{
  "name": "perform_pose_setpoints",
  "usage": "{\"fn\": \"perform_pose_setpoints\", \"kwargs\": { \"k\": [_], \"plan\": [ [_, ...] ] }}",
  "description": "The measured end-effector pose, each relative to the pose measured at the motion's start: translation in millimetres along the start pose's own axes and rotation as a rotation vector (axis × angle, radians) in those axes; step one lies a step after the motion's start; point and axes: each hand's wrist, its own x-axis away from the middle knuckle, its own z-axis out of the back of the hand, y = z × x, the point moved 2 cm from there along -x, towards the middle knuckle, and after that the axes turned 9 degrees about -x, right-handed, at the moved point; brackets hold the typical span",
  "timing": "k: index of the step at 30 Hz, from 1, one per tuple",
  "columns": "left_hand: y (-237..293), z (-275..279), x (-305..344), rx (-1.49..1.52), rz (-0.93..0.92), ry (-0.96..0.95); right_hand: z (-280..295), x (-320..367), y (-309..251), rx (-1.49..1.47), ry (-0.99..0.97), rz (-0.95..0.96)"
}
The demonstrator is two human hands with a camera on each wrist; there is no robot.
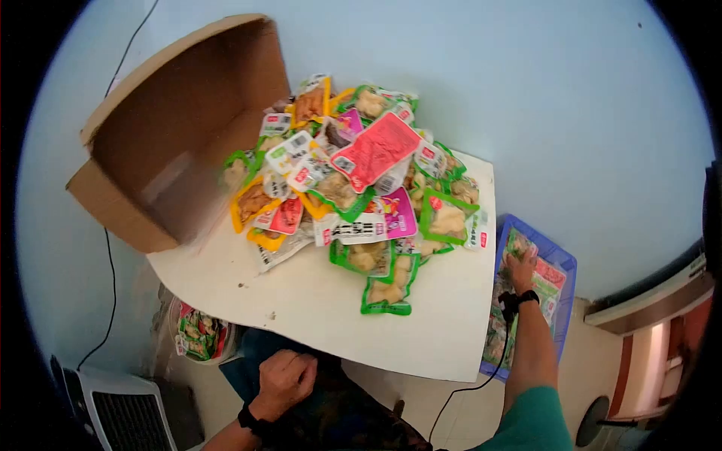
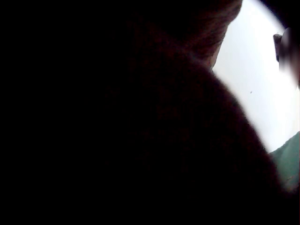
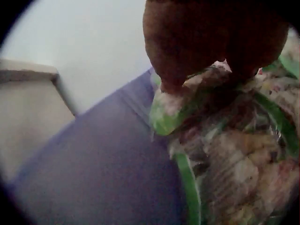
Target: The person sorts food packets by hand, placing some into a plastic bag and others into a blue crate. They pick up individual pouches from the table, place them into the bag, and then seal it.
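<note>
Blue crate point(image 1: 562, 257) beside white board point(image 1: 316, 301): right hand point(image 1: 521, 268) touches green packet point(image 3: 225, 154) (lengthwise).

Packets point(image 1: 361, 180) heap on the table point(image 1: 301, 301), box point(image 1: 180, 128) left, crate point(image 1: 562, 260) right.

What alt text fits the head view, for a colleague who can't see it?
A person's right hand reaches into a blue bin beside a white table, touching the snack packets in it. A heap of colourful packets covers the table's far side beside a tipped cardboard box; the left hand sits curled by the near edge.
</note>
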Motion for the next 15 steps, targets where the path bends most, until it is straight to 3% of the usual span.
{"fn": "perform_pose_setpoints", "kwargs": {
  "k": [1,2,8,11,15],
  "plan": [
    [0,1,0,0.005,0.000,0.013,8,2,-4,0.023,-0.007,-0.044],
    [-1,-1,1,0.011,0.001,0.024,12,-5,8,-0.031,-0.003,0.078],
    [-7,-3,9,0.054,-0.023,0.093,67,43,-35,-0.197,-0.003,0.058],
    [-7,1,11,0.092,-0.045,0.108,99,104,-89,-0.582,0.098,-0.053],
    [-9,2,16,0.099,-0.056,0.116,131,173,-164,-0.836,0.028,0.060]
  ]
}}
